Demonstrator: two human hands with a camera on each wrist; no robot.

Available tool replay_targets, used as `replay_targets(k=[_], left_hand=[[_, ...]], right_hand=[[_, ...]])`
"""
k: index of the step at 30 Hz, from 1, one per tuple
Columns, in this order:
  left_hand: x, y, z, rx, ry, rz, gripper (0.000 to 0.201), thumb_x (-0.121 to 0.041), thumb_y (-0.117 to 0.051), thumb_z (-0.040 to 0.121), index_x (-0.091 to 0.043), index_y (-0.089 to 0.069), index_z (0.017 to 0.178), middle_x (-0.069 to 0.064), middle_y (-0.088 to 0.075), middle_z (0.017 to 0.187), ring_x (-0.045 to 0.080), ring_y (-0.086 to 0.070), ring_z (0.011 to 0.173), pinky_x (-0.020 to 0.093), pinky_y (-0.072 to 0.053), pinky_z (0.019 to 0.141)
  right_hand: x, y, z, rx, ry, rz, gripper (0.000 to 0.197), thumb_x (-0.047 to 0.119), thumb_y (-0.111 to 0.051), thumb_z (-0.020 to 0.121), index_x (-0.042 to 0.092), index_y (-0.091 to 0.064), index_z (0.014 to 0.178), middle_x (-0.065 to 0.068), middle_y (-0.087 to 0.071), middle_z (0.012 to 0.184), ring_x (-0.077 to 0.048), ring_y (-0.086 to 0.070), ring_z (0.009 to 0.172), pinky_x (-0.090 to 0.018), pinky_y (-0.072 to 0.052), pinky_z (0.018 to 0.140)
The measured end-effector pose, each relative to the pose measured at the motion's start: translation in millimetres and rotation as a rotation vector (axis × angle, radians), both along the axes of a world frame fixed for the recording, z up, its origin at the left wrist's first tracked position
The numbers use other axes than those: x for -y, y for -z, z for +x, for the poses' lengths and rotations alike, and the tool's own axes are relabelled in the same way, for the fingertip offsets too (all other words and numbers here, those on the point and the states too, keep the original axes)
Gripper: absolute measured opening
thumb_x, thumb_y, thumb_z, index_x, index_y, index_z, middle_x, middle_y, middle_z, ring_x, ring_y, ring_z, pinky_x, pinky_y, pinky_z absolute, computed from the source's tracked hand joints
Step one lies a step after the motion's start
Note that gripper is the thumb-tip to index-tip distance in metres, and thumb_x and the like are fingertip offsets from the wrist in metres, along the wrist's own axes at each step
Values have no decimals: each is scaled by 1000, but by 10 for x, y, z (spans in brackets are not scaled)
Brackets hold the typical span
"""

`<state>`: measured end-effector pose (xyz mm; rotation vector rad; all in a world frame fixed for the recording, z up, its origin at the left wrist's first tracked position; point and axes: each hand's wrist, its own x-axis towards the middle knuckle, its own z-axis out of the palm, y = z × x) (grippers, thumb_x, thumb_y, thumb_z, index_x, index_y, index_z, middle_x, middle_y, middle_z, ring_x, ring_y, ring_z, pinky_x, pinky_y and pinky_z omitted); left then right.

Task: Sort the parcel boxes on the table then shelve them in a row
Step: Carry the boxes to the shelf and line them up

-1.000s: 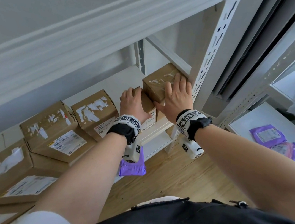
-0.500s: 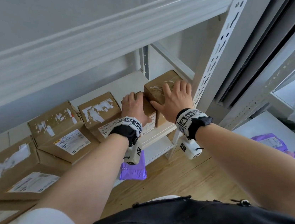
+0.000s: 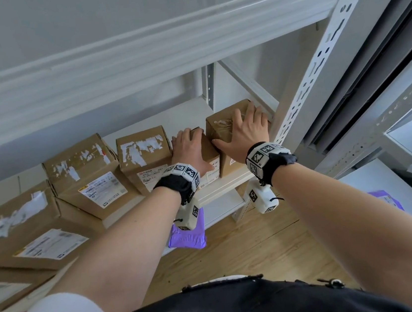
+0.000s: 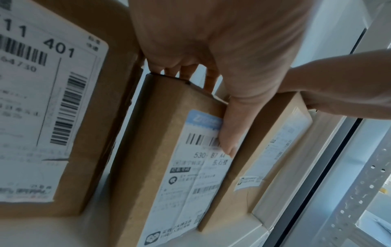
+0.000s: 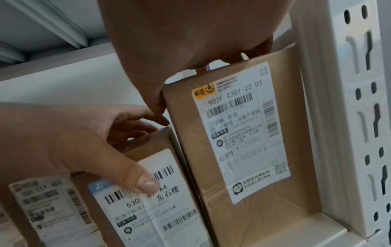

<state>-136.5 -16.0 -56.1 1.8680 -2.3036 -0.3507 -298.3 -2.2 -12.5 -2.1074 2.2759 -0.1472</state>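
On the white shelf board (image 3: 225,183), brown parcel boxes stand in a row with their labels facing out. My left hand (image 3: 188,146) grips the narrow box (image 3: 210,155): the fingers curl over its top and the thumb presses its front label (image 4: 227,133). To its right, my right hand (image 3: 244,131) lies flat on top of the end box (image 3: 223,133), which stands beside the shelf's upright post (image 3: 319,69). The right thumb hangs down the end box's left edge (image 5: 157,103). In the right wrist view the narrow box (image 5: 152,208) touches the end box (image 5: 243,133).
Three larger labelled boxes (image 3: 145,153) (image 3: 85,175) (image 3: 27,229) continue the row to the left. The upper shelf beam (image 3: 136,60) runs close overhead. A purple mailer (image 3: 187,237) lies on the lower shelf, and another purple mailer (image 3: 387,201) lies on the white table at right.
Both hands stay on the same two boxes. The right fingers have slid further back over the end box's top. The head view has shifted slightly.
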Motion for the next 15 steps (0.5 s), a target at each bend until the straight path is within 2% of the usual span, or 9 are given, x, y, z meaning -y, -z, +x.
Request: replay_targets(k=[4, 8, 15], left_hand=[[-10, -23, -85, -2, 22, 2, 103, -43, -90, 58, -16, -36, 142, 15, -36, 145, 34, -30, 138, 52, -20, 117], [-23, -13, -117, -6, 13, -14, 95, -40, -88, 61, -18, -39, 139, 14, -37, 143, 34, -29, 137, 52, -17, 119], [-40, -17, -109, -22, 12, 33, 98, -39, -85, 68, -17, -30, 146, 18, -18, 159, 36, -8, 150, 50, -1, 121]], right_hand=[[2, 3, 7, 1, 18, -4, 85, 76, -46, 81, 12, -32, 136, -32, -14, 157, -47, -14, 145, -53, -7, 120], [-5, 58, 27, -13, 45, -36, 83, 77, -44, 81, 11, -34, 130, -33, -16, 156, -47, -17, 144, -55, -10, 119], [-3, 82, 33, -3, 53, -41, 81, 78, -40, 82, 12, -35, 128, -33, -15, 157, -47, -16, 145, -56, -10, 118]])
